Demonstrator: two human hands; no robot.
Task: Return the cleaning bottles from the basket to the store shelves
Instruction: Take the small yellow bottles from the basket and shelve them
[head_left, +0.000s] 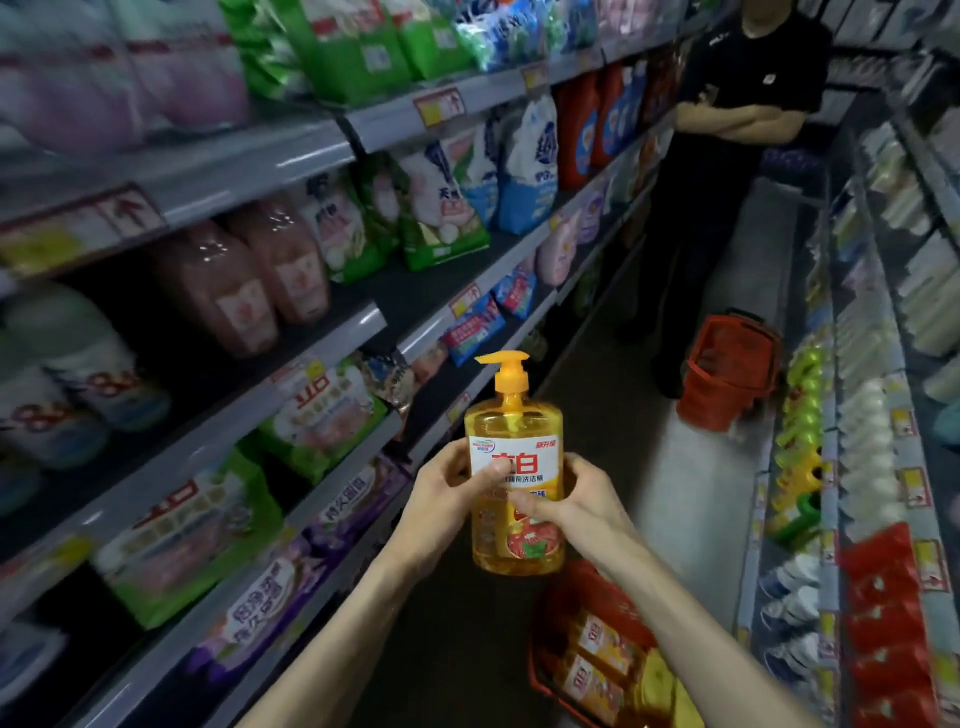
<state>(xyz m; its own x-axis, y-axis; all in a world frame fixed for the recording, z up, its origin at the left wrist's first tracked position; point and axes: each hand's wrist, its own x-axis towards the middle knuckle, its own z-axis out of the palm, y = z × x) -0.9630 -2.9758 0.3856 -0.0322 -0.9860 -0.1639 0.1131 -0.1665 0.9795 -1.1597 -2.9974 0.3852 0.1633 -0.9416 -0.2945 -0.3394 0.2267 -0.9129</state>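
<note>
The yellow bottle (527, 460) reads 立白 and 洗洁精.

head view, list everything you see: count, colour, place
pump bottle: one, yellow-orange, upright mid-aisle
near basket: one, red, bottom right below the forearms
bottles in basket: at least two, yellow, inside near basket
far basket: one, red, floor down the aisle
bystander: one, dark clothes, far end
left shelves: several tiers, grey, bags and bottles
right shelves: several tiers, grey, small packs
hands: two, left hand and right hand grip the pump bottle
</note>
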